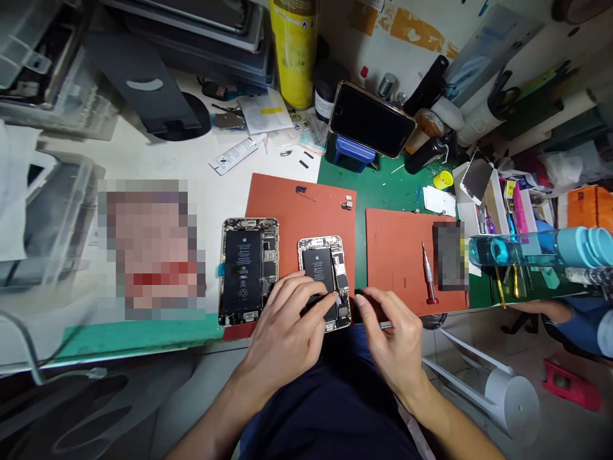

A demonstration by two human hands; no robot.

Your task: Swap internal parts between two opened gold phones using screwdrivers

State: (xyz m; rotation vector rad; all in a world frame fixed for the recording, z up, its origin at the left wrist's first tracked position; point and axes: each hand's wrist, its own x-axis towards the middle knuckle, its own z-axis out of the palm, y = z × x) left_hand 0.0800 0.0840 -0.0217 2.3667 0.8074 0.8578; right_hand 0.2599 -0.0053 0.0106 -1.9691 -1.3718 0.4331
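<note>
A smaller opened phone (318,263) lies on the left reddish-brown mat (297,211), its black battery and inner parts bare. My left hand (292,319) rests over its lower part with the fingers stretched out, one fingertip touching near the right side of the battery. To the right of that phone, above the mat's edge, is my right hand (393,338). Its fingers are curled, and the thumb and index tips come close together; anything between them is too small to make out. Left of my left hand lies a larger opened phone (244,271), also with its battery bare.
On the right mat (393,249) lie a screwdriver (428,275) and a blurred dark box (450,255). A phone on a blue stand (354,153) stands behind. Small parts (347,202) sit on the left mat. A blue bottle (531,248) lies at right; another person's arm (546,310) shows beyond.
</note>
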